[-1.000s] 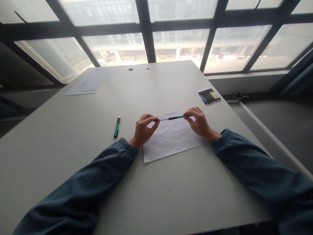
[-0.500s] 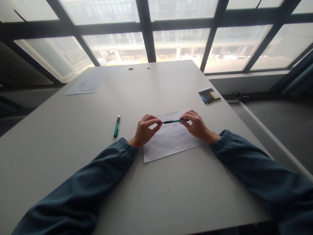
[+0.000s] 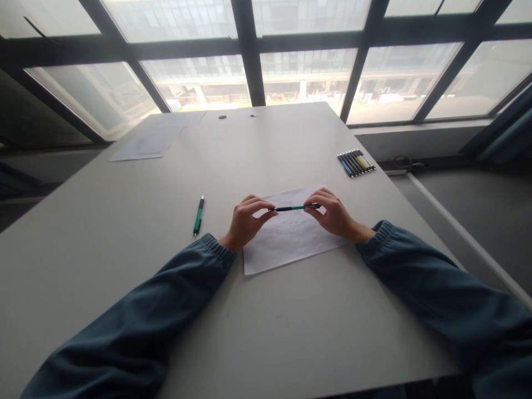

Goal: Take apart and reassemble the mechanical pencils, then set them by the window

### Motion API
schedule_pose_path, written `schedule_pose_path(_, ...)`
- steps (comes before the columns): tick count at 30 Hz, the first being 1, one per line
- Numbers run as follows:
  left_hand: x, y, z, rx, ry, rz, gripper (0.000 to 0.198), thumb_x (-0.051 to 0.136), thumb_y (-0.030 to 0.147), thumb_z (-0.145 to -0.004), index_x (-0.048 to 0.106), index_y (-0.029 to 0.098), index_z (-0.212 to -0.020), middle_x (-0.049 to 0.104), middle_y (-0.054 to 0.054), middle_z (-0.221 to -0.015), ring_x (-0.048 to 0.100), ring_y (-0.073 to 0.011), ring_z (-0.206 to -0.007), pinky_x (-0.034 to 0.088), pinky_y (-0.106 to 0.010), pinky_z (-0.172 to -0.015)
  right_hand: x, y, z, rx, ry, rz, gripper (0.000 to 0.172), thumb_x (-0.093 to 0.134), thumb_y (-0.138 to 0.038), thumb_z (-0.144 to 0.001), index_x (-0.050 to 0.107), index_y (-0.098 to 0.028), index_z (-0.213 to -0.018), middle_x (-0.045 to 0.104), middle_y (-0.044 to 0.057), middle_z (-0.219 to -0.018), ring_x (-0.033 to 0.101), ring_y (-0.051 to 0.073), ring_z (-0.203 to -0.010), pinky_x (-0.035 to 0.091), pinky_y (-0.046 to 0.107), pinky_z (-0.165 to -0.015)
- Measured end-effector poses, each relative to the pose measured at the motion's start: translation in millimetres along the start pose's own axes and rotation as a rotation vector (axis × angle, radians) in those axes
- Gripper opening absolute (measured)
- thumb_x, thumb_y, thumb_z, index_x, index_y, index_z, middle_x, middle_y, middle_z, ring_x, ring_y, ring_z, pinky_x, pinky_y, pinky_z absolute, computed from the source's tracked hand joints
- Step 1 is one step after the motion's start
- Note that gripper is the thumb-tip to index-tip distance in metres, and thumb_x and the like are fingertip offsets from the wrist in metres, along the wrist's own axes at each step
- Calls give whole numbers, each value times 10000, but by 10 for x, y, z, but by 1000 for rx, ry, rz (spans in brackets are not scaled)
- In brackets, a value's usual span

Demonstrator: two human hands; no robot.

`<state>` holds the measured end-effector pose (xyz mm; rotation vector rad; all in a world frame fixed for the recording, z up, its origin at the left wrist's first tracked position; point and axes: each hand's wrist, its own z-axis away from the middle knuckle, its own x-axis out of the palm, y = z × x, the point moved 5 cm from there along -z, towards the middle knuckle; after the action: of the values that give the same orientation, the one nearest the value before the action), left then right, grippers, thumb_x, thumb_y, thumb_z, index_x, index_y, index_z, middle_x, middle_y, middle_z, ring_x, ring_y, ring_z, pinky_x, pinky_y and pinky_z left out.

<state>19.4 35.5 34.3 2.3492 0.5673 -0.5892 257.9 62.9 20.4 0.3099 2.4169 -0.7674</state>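
A green and black pen (image 3: 291, 208) lies level between my two hands, above a sheet of paper (image 3: 286, 249) with faint marks on it. My left hand (image 3: 248, 220) pinches the pen's left end between thumb and fingers. At the other end, my right hand (image 3: 331, 213) grips it the same way, its fingertips partly covering that end. A second green and black pen (image 3: 198, 216) rests on the table to the left of my left hand, touched by neither hand.
A row of several pens (image 3: 356, 163), with blue, black and yellow ones among them, lies near the right edge of the white table (image 3: 257, 327). More paper sheets (image 3: 145, 141) are spread at the far left. Windows (image 3: 307, 77) stand beyond the table.
The pen between my hands has shifted very slightly down and to the left, with small finger movements. Everything else stays in place.
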Motion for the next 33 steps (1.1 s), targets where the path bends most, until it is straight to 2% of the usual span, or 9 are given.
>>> schedule_pose_path(15, 23, -19, 19, 3, -12, 13, 151, 789, 339, -848, 772, 190, -858, 750, -45, -784, 660, -165, -732, 541, -304, -700, -45, -132, -6, -169, 1, 187, 65, 628, -186, -952, 653, -242, -974, 691, 49, -932, 577, 230, -920, 446, 402, -844)
schedule_pose_path(23, 6, 2, 12, 41, -13, -5, 152, 790, 339, -845, 778, 198, -900, 747, -50, -807, 652, -166, -755, 548, -305, -715, -21, -133, 1, -162, -33, 199, 51, 612, -241, -975, 659, -220, -977, 698, 60, -918, 578, 227, -896, 439, 393, -827)
schedule_pose_path(29, -26, 24, 2, 27, 8, 33, 139, 791, 333, -845, 777, 220, -925, 756, -53, -854, 660, -172, -798, 568, -321, -733, 38, -92, 19, -142, -115, 130, 139, 573, -308, -1002, 668, -209, -979, 723, 79, -927, 610, 225, -858, 456, 399, -814)
schedule_pose_path(33, -24, 30, 2, 11, 2, 37, 148, 777, 354, -858, 770, 219, -918, 756, -61, -865, 664, -176, -808, 570, -322, -713, 55, -53, 25, -93, -112, 70, 175, 554, -318, -1010, 682, -205, -971, 729, 83, -908, 623, 226, -836, 474, 400, -809)
